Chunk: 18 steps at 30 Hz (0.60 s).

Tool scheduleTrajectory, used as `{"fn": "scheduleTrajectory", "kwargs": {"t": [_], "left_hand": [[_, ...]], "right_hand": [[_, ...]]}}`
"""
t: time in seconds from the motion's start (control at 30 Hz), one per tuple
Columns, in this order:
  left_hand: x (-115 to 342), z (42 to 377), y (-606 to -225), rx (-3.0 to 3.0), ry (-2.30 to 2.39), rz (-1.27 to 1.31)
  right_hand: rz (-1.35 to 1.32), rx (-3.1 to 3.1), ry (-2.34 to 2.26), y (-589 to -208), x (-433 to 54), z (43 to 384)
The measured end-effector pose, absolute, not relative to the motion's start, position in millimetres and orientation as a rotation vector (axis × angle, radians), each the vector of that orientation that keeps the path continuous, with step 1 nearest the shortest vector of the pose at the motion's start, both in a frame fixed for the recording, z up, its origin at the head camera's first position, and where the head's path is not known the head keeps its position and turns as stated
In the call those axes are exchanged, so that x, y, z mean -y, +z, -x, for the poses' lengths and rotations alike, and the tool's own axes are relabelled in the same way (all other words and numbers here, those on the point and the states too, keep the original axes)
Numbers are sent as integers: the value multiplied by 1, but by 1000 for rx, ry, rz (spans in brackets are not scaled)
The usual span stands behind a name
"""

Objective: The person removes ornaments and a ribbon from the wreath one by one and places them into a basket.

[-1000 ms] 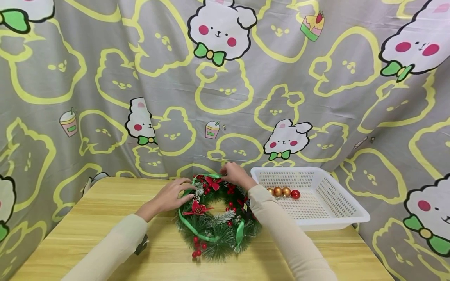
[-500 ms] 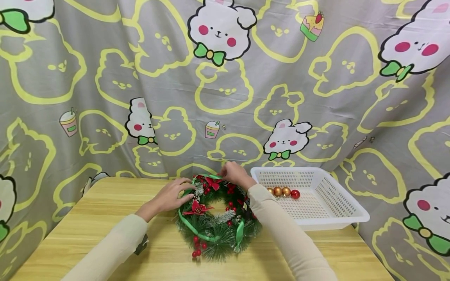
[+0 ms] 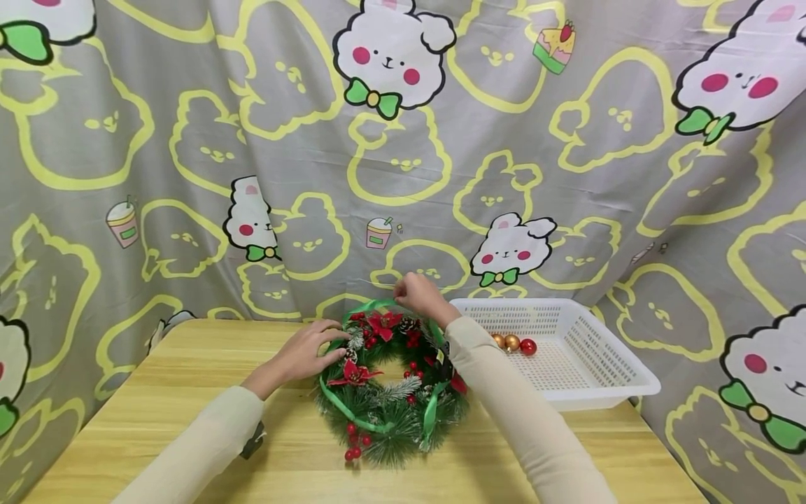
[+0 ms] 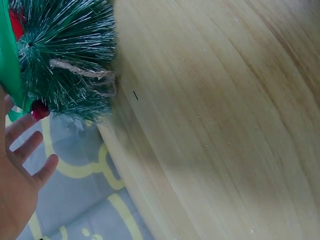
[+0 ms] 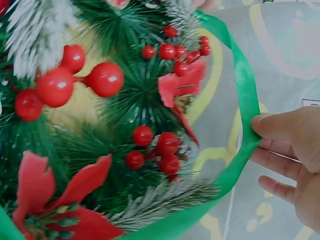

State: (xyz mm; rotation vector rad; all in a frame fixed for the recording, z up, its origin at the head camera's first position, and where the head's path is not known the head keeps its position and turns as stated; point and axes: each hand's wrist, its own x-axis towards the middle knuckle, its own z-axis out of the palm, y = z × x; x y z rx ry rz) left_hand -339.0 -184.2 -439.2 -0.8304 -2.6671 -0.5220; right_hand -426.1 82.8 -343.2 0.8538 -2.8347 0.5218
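Note:
A green Christmas wreath with red poinsettias, berries, pine cones and frosted sprigs lies on the table. Green ribbon runs around it. At its far side my right hand pinches the ribbon between thumb and fingers, lifting that stretch off the needles. My left hand holds the wreath's left side, its thumb toward the inner face where the ribbon passes. In the left wrist view several of its fingers extend beside a red berry. The thumb's contact is hidden there.
A white perforated basket stands right of the wreath, holding gold baubles and a red bauble. A small dark object lies partly behind the left sleeve. A patterned curtain hangs behind the table.
My right hand has risen slightly from the wreath's far side, drawing the ribbon up and away with it. The left hand stays in place.

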Motion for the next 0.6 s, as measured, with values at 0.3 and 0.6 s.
{"fn": "scheduleTrajectory", "kwargs": {"t": [0.3,0.6], "left_hand": [[185,337,-438,2674,-525,821],[186,337,-439,2655,-523,825]], "right_hand": [[-812,2802,600,-319,-82,425],[-803,2763,573,-290,-93,426]]}}
